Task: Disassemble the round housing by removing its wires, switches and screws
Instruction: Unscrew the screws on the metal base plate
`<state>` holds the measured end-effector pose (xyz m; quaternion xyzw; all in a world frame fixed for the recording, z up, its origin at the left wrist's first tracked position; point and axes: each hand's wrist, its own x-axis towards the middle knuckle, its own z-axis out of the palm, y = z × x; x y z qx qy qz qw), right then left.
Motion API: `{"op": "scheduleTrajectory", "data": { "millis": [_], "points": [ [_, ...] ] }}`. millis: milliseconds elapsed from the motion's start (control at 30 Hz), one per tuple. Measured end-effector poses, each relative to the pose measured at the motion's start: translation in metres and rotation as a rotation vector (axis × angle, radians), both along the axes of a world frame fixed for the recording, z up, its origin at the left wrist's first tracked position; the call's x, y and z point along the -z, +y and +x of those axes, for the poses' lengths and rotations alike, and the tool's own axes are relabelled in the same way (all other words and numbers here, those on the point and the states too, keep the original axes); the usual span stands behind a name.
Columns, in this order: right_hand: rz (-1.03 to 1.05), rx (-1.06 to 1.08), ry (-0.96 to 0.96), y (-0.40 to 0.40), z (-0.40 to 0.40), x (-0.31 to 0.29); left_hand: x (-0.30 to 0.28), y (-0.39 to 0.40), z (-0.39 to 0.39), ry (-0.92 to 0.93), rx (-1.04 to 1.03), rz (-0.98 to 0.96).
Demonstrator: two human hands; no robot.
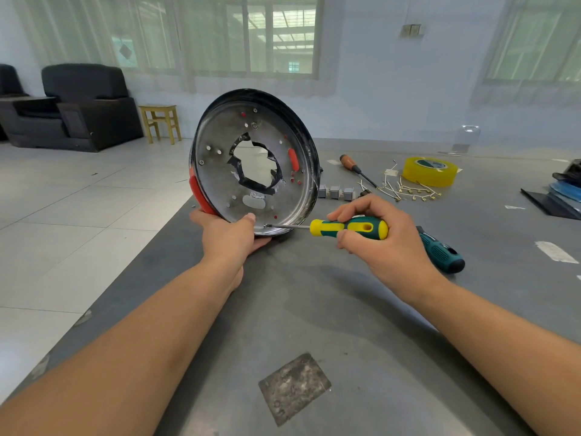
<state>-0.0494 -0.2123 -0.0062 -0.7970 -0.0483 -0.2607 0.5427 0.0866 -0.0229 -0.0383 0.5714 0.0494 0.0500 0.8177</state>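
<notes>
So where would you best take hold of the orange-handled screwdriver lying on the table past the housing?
By its orange handle, probably from above. The orange-handled screwdriver lies flat on the table with its handle at the far end, clear of other parts, while its thin shaft points toward the loose wires, which crowd the tip.

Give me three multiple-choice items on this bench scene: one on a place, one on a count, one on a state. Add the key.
1. Where does the tape roll lie?
A. on the table, beyond the wires
B. on the stool
C. inside the housing

2. How many grey switches sit in a row behind the round housing?
A. one
B. three
C. five

3. How is the housing held?
A. flat
B. on edge, gripped by the left hand
C. hanging

Key: A, it lies far right on the table; B, three blocks show; B, the right hand works the screwdriver at its lower rim.
</notes>
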Motion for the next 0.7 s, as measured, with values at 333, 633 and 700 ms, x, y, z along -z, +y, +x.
{"op": "scheduleTrajectory", "data": {
  "millis": [333, 633, 700],
  "points": [
    [0.153, 0.016, -0.095, -0.01, 0.004, 0.001, 0.0, 0.001, 0.0, -0.006, 0.01, -0.005],
    [-0.692, 0.246, -0.078, -0.016, 0.002, 0.023, 0.002, 0.002, -0.001, -0.03, 0.008, 0.001],
    [-0.773, 0.219, 0.003, -0.019, 0.004, 0.026, 0.002, 0.002, -0.001, -0.039, 0.009, 0.007]
  ]
}}
